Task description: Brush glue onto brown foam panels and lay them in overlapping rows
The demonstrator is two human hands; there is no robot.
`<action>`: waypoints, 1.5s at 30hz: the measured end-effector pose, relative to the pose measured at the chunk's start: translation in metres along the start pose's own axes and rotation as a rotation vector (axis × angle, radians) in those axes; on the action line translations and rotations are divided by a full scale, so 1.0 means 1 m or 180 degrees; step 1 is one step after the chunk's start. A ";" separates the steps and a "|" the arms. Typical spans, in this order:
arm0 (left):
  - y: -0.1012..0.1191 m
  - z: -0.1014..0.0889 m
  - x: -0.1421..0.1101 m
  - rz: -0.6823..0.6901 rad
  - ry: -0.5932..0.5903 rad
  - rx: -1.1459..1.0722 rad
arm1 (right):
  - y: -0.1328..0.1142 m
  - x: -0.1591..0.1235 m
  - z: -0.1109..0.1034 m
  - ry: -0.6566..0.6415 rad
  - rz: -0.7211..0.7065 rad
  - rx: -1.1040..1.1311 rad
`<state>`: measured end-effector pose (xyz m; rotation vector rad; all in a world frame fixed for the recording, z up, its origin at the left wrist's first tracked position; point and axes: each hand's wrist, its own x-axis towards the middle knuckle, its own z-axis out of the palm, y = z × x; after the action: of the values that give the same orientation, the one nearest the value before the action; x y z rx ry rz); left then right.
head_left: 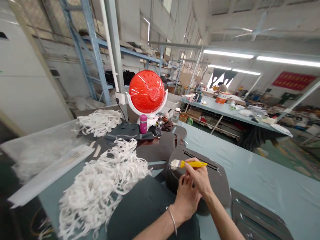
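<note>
My right hand (199, 176) is closed around the yellow handle of a paintbrush (194, 164). The brush's pale bristles point left, over the near-left part of a dark grey foam-like panel (212, 186) with rounded corners and a long slot. Just below, my left hand (187, 196), with a bracelet at the wrist, has its fingers bent against that panel's edge. Part of the panel is hidden by both hands. A dark rounded piece of material (147, 210) lies under my left forearm. To the right, another slotted dark panel (260, 216) rests on the blue-green tabletop (280, 186).
Heaps of white strips (105, 186) cover the table's left side. Further back stand a red round heater-like appliance (147, 91), a pink flask (143, 124), a small bottle (159, 126) and a clear jar (176, 115). More grey panels (156, 150) lie behind. A person (222, 87) is at a distant table.
</note>
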<state>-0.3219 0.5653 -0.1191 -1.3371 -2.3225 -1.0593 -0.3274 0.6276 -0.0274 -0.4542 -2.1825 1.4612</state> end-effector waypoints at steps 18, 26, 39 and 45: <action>0.010 -0.017 0.004 0.0047 -0.0079 -0.0098 | 0.055 0.070 -0.133 0.1859 0.0872 -0.1682; 0.017 -0.014 0.005 0.0209 -0.0123 0.0082 | 0.060 -0.035 -0.201 0.2135 0.1118 -0.1767; 0.015 -0.023 0.000 -0.0029 -0.0179 -0.0069 | -0.006 -0.016 -0.064 0.0879 -0.0192 -0.0559; 0.008 -0.020 -0.001 -0.0146 -0.0131 -0.0186 | 0.009 0.080 0.026 -0.0598 -0.0352 -0.0696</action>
<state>-0.3178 0.5534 -0.1022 -1.3449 -2.3800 -1.1323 -0.4080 0.6524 -0.0278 -0.2718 -2.4874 1.2566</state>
